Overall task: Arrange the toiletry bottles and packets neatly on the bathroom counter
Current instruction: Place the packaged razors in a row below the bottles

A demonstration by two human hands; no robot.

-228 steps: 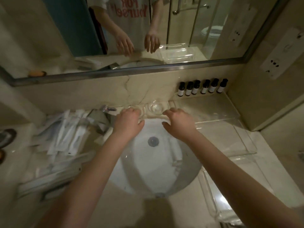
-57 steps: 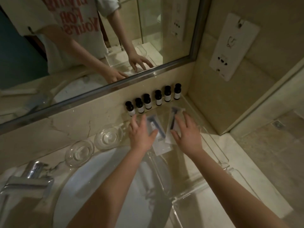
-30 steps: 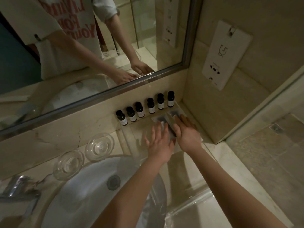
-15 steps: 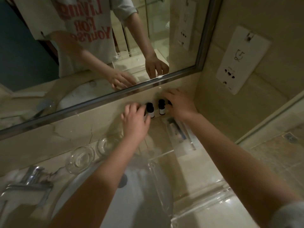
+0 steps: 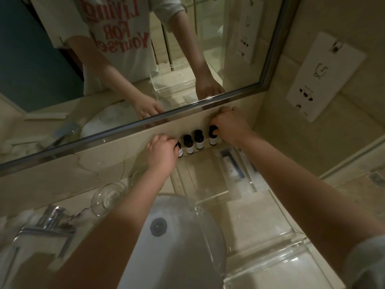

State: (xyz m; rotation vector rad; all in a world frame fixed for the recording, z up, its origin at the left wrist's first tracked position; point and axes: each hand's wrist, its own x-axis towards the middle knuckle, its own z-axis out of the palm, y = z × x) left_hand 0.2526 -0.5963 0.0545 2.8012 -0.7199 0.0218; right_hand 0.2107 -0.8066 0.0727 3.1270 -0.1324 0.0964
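A loose white T-shirt (image 5: 133,65) is seen in reflection, with chunky red lettering (image 5: 116,32) printed across the chest, flipped backwards of course. The short sleeves (image 5: 170,9) are worn rolled up a bit at the cuff. Forearms (image 5: 291,184) are left bare down to the left hand (image 5: 161,155) and right hand (image 5: 230,127). A pale rolled sleeve edge (image 5: 367,261) is caught at the bottom right corner.

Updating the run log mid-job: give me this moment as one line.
bottle row: upright against backsplash | left grip: holds left end | right grip: holds right end | packets: lying in clear tray
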